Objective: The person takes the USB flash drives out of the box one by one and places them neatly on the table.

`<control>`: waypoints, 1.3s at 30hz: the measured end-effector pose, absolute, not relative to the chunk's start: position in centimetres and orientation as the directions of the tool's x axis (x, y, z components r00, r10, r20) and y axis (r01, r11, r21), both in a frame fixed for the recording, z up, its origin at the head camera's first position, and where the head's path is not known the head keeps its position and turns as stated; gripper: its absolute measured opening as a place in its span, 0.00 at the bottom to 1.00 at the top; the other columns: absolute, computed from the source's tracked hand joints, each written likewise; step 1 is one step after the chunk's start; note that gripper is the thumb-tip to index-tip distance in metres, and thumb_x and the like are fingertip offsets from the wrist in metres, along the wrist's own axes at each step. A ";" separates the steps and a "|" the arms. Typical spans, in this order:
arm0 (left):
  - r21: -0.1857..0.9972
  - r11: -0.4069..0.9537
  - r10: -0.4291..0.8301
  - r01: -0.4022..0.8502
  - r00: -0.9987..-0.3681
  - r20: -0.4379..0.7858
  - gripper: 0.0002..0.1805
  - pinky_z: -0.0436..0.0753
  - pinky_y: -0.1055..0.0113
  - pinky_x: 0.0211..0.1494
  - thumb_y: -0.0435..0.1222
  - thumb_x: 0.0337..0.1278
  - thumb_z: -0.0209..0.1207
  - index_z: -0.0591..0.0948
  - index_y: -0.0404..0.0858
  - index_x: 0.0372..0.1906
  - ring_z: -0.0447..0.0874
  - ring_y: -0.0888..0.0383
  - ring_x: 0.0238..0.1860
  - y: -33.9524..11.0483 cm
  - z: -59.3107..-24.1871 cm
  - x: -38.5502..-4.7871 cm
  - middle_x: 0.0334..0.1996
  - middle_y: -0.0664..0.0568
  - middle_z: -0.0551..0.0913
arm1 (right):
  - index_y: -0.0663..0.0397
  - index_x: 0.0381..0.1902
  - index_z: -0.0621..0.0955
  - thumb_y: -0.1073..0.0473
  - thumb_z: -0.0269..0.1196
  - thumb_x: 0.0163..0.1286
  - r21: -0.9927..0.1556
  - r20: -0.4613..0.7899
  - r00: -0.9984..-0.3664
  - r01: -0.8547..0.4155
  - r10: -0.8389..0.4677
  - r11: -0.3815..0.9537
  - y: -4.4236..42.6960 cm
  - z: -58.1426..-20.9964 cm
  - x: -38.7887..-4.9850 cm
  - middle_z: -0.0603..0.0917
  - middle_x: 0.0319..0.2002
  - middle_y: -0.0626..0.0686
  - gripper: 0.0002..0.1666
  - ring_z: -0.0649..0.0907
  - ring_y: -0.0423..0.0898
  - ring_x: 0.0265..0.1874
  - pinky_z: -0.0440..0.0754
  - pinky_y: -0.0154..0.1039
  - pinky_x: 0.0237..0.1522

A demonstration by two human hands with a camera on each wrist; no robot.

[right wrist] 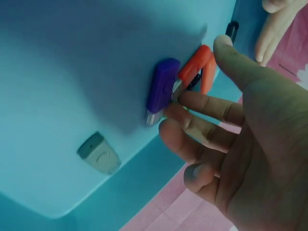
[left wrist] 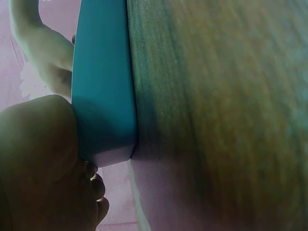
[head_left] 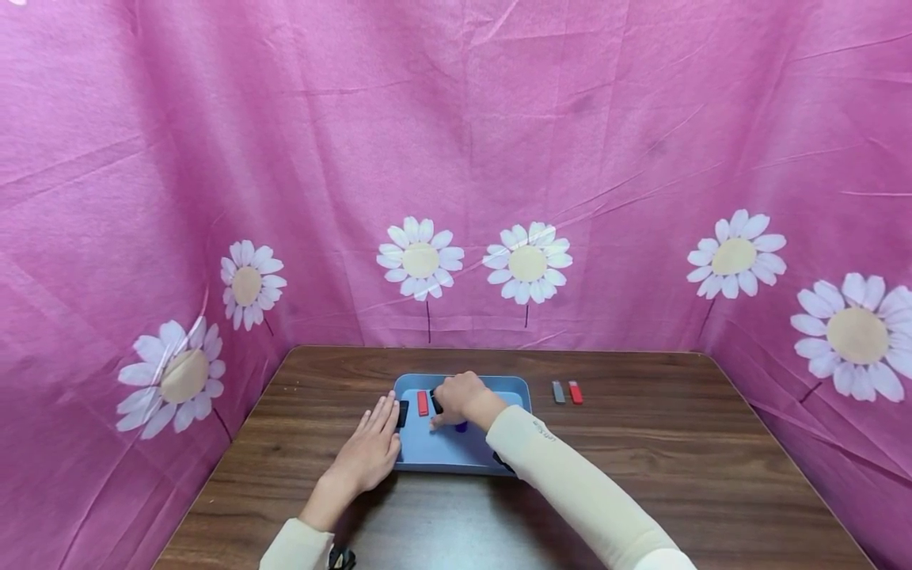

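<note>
My left hand [head_left: 369,451] lies with straight fingers along the left side of the shallow blue tray [head_left: 456,457], which fills part of the left wrist view [left wrist: 103,82]. My right hand [head_left: 459,398] reaches down into the tray, thumb and fingers spread apart. In the right wrist view its fingertips are by an orange stick with a silver end [right wrist: 195,65], like a USB flash drive; contact is unclear. Beside it lie a purple stick [right wrist: 163,84] and another orange one [right wrist: 208,74]. A grey stick [right wrist: 100,153] lies apart. A black stick [head_left: 403,413] is near my left fingers.
Right of the tray, a grey stick [head_left: 559,392] and a red stick [head_left: 575,392] lie on the brown wooden table [head_left: 677,443]. A pink cloth [head_left: 606,158] with printed daisies hangs around the table's back and sides.
</note>
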State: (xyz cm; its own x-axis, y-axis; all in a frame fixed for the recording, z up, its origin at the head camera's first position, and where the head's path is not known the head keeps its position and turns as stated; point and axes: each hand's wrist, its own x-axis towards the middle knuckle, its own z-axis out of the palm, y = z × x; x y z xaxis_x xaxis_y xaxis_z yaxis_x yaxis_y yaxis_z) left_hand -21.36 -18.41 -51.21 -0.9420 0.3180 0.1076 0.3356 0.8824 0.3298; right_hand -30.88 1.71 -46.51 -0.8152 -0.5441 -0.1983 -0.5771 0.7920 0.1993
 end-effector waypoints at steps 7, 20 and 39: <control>0.351 0.866 0.322 0.356 -0.934 0.152 0.32 0.59 0.35 0.84 0.36 0.80 0.45 0.61 0.23 0.80 0.56 0.34 0.84 -18.6 -51.8 -21.5 0.84 0.33 0.57 | 0.42 0.40 0.87 0.34 0.70 0.70 0.198 -0.181 -0.800 -0.600 -0.572 0.775 1.5 -46.9 -30.9 0.85 0.30 0.44 0.20 0.77 0.42 0.27 0.84 0.38 0.36; 0.337 0.883 0.317 0.326 -0.945 0.080 0.33 0.58 0.36 0.85 0.36 0.80 0.47 0.61 0.24 0.81 0.53 0.35 0.85 -18.4 -50.9 -21.4 0.85 0.34 0.55 | 0.40 0.42 0.86 0.50 0.67 0.76 0.175 -0.169 -0.769 -0.639 -0.616 0.749 1.5 -47.0 -31.0 0.87 0.37 0.44 0.04 0.77 0.41 0.30 0.84 0.37 0.40; 0.325 0.893 0.310 0.310 -0.949 0.054 0.33 0.57 0.38 0.86 0.38 0.82 0.46 0.59 0.25 0.82 0.51 0.37 0.86 -18.4 -51.0 -21.5 0.86 0.36 0.53 | 0.45 0.49 0.88 0.32 0.70 0.68 0.159 -0.244 -0.808 -0.578 -0.536 0.800 1.3 -46.9 -30.6 0.85 0.42 0.46 0.26 0.79 0.42 0.35 0.85 0.38 0.48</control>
State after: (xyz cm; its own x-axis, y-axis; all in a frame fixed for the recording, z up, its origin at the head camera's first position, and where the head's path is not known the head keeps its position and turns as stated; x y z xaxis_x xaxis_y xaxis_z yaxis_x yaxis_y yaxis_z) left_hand -21.46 -18.44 -50.98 -0.9492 0.3099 0.0539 0.3101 0.8934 0.3249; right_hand -30.61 1.25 -46.91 -0.8082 -0.5359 -0.2443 -0.5785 0.8001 0.1588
